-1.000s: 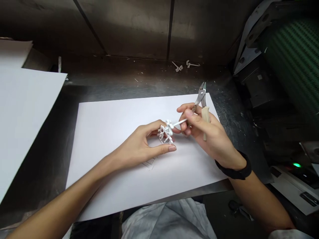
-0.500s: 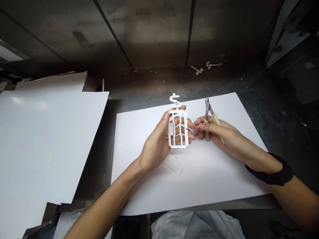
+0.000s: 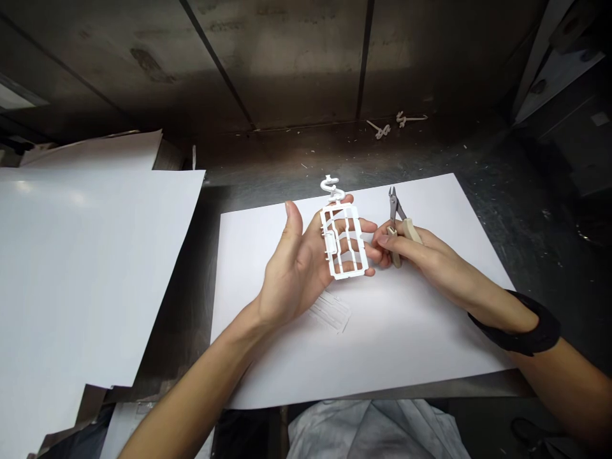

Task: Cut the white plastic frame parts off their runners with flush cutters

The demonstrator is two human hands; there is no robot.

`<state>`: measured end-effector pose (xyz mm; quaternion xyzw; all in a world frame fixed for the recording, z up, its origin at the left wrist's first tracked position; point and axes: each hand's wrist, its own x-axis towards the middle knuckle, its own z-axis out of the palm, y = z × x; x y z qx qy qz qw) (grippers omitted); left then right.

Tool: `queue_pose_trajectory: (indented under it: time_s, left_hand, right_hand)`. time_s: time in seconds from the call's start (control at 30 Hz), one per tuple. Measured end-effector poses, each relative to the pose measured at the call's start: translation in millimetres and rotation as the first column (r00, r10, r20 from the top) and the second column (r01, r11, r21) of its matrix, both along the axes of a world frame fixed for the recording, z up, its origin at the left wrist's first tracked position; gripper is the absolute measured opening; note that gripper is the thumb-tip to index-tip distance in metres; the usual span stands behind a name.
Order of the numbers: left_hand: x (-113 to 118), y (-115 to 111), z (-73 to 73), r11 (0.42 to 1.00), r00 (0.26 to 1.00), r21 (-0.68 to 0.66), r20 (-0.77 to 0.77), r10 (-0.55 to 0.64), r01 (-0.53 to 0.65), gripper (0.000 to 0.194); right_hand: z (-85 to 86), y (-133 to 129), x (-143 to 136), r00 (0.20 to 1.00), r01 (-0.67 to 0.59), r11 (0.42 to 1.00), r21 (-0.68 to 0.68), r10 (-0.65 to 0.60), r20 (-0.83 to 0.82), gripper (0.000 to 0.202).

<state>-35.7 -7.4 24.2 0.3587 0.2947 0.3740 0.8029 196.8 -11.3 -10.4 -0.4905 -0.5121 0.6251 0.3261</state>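
Observation:
A white plastic frame (image 3: 357, 241) with thin inner bars and an S-shaped end rests on the fingers of my left hand (image 3: 296, 268). That hand is palm up, its fingers spread behind the frame and its thumb raised away from it. My right hand (image 3: 421, 252) is closed round the beige handles of the side cutters (image 3: 394, 207), whose jaws point up. Its fingertips are close to the frame's right side. Another flat, pale barred piece (image 3: 335, 311) lies on the white sheet (image 3: 406, 338), below my left hand.
Two small white plastic scraps (image 3: 380, 131) (image 3: 408, 119) lie by the metal wall at the back, with tiny bits around. Large white sheets (image 3: 90, 255) are stacked at the left. The dark metal table (image 3: 268, 166) shows behind the sheet.
My left thumb has lifted off the frame and the hand has opened. The frame has tilted, its lower end shifting right. My right hand still holds the cutters, slightly further left.

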Motion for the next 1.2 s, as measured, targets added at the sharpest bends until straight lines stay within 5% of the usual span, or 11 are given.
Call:
queue_pose_trajectory:
  time_s: [0.4, 0.63, 1.2]
  left_hand:
    - [0, 1, 0.7, 0.999, 0.990, 0.047, -0.139, 0.008, -0.002, 0.080]
    - [-1, -1, 0.2, 0.932, 0.942, 0.361, -0.326, 0.084, 0.042, 0.021]
    - [-11, 2, 2.7, 0.773, 0.789, 0.575, -0.591, 0.166, 0.268, 0.020]
  right_hand:
    - [1.6, -1, 1, 1.000, -0.011, 1.000, -0.002, 0.011, 0.024, 0.028]
    - [18.0, -5, 7, 0.926, -0.104, 0.967, 0.232, 0.009, 0.378, 0.025]
    - [32.4, -16, 5, 0.843, -0.210, 0.957, 0.198, 0.075, 0.533, 0.018]
